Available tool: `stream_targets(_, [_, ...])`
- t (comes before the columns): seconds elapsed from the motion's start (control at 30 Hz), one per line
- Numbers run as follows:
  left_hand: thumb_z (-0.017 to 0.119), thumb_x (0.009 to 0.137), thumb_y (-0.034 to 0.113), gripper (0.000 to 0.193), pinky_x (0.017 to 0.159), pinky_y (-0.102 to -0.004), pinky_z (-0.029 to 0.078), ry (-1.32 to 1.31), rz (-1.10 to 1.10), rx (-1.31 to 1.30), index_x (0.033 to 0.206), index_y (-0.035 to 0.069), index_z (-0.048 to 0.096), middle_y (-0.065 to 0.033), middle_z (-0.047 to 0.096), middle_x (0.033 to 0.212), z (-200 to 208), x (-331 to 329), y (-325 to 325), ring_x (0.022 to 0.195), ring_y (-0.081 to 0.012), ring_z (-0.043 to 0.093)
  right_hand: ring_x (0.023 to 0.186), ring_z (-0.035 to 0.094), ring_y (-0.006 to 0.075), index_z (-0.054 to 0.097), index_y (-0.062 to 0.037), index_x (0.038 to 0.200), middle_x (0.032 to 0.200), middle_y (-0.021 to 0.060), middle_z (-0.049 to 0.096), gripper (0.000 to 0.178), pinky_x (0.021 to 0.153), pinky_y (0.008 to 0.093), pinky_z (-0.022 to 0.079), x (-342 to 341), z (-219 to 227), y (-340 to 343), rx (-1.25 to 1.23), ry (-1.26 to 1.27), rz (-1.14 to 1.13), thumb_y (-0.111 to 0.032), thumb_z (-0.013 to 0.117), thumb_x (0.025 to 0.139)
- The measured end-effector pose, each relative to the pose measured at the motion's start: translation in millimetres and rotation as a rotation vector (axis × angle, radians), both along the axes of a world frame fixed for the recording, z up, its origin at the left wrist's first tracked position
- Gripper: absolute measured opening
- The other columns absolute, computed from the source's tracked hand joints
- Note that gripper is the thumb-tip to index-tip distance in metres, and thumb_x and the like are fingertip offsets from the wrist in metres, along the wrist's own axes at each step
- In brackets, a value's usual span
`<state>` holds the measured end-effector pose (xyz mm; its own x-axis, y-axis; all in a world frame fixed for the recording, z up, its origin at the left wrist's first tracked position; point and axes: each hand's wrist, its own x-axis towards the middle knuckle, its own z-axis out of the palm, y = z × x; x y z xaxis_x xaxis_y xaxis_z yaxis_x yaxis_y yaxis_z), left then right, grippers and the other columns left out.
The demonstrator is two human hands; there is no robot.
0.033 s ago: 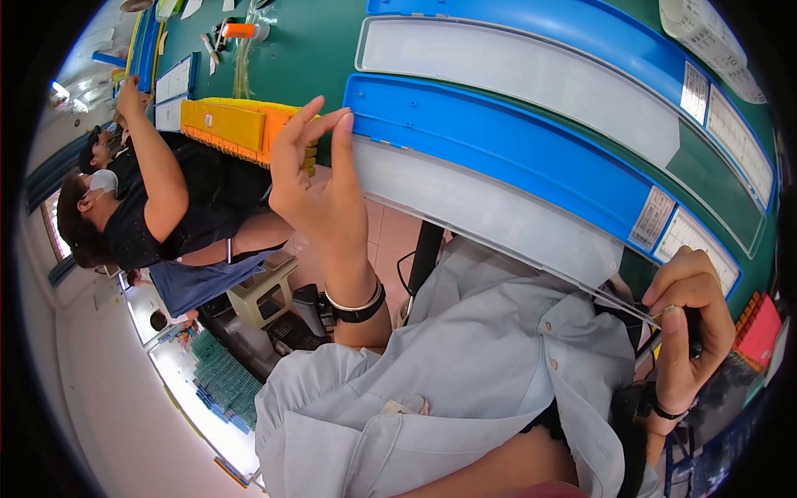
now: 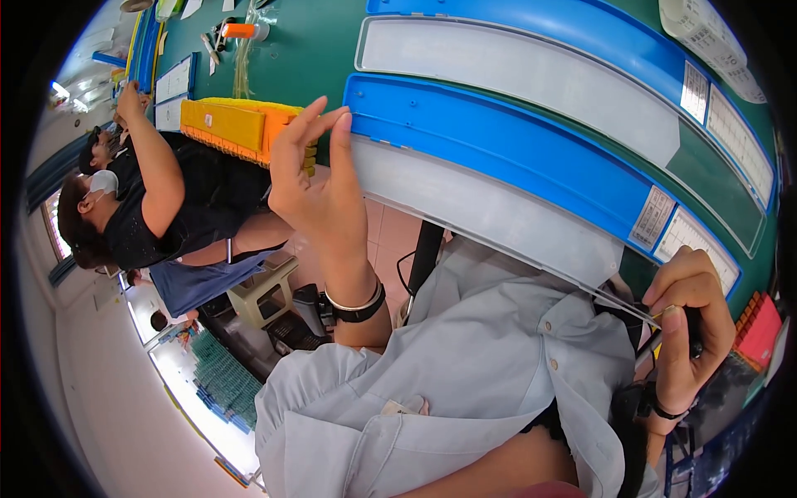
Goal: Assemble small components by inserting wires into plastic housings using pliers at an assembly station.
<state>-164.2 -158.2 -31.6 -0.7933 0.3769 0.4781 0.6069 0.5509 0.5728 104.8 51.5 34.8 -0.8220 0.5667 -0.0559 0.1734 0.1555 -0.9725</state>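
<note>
A long blue case (image 2: 506,158) lies open at the near table edge. Its clear lid (image 2: 490,207), whitish over most of its length, hangs toward my lap. At the case's left end, my left hand (image 2: 324,183) is raised with thumb and a finger pinched together at the corner by the hinge; the other fingers are bent. My right hand (image 2: 693,324) pinches the far right corner of the lid between thumb and index finger. A tiny yellowish spot shows at those fingertips, too small to name.
Behind lies a second open blue case (image 2: 564,41) with its clear lid (image 2: 531,79). Orange and yellow bins (image 2: 224,124) stand at the left, near a seated co-worker (image 2: 141,199) in a mask. A roll of printed labels (image 2: 706,41) sits back right, a red item (image 2: 757,328) at right.
My hands and the case stay in place. The co-worker's raised arm at the left has shifted slightly.
</note>
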Motion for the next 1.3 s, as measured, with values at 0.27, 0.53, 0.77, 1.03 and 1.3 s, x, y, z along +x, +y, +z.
stream_targets(0.27, [0.076, 0.090, -0.001, 0.025, 0.092, -0.0280, 0.050, 0.039, -0.037, 0.032, 0.110, -0.002, 0.061, -0.0108, 0.077, 0.096, 2, 4, 1, 0.092, -0.0145, 0.071, 0.072, 0.052, 0.0183, 0.060, -0.0016, 0.082, 0.082, 0.0134, 0.062, 0.006, 0.069, 0.0304, 0.041, 5, 1, 0, -0.017, -0.002, -0.006, -0.007, 0.061, 0.084])
stream_targets(0.53, [0.075, 0.090, -0.004, 0.027, 0.096, -0.0282, 0.050, -0.025, -0.042, 0.073, 0.103, 0.001, 0.052, -0.0155, 0.075, 0.097, 2, 6, 0, 0.096, -0.0168, 0.072, 0.073, 0.052, 0.0179, 0.059, -0.0014, 0.082, 0.083, 0.0132, 0.062, 0.007, 0.069, 0.0297, 0.040, 8, 4, -1, -0.025, -0.015, -0.019, -0.008, 0.060, 0.084])
stream_targets(0.77, [0.074, 0.091, -0.004, 0.026, 0.096, -0.0286, 0.050, -0.016, -0.047, 0.084, 0.103, 0.001, 0.052, -0.0162, 0.075, 0.098, 2, 8, -1, 0.097, -0.0168, 0.071, 0.073, 0.052, 0.0176, 0.059, -0.0013, 0.083, 0.083, 0.0130, 0.061, 0.007, 0.069, 0.0296, 0.040, 12, 5, 0, -0.020, -0.018, -0.008, -0.008, 0.061, 0.085])
stream_targets(1.03, [0.074, 0.091, -0.003, 0.032, 0.098, -0.0281, 0.048, -0.062, -0.052, 0.086, 0.096, 0.006, 0.044, -0.0160, 0.076, 0.097, -1, 9, 8, 0.096, -0.0149, 0.070, 0.073, 0.052, 0.0178, 0.059, -0.0017, 0.082, 0.082, 0.0126, 0.061, 0.007, 0.068, 0.0294, 0.040, 12, 3, 2, -0.010, -0.025, -0.031, -0.008, 0.061, 0.085])
stream_targets(1.3, [0.074, 0.083, -0.005, 0.019, 0.088, -0.0315, 0.053, 0.176, 0.052, -0.303, 0.098, 0.006, 0.071, -0.0081, 0.074, 0.094, 39, 2, -10, 0.090, -0.0183, 0.071, 0.072, 0.053, 0.0228, 0.057, -0.0007, 0.080, 0.080, 0.0146, 0.061, 0.009, 0.072, 0.0379, 0.039, 3, 6, 5, 0.065, 0.012, 0.068, -0.007, 0.057, 0.087])
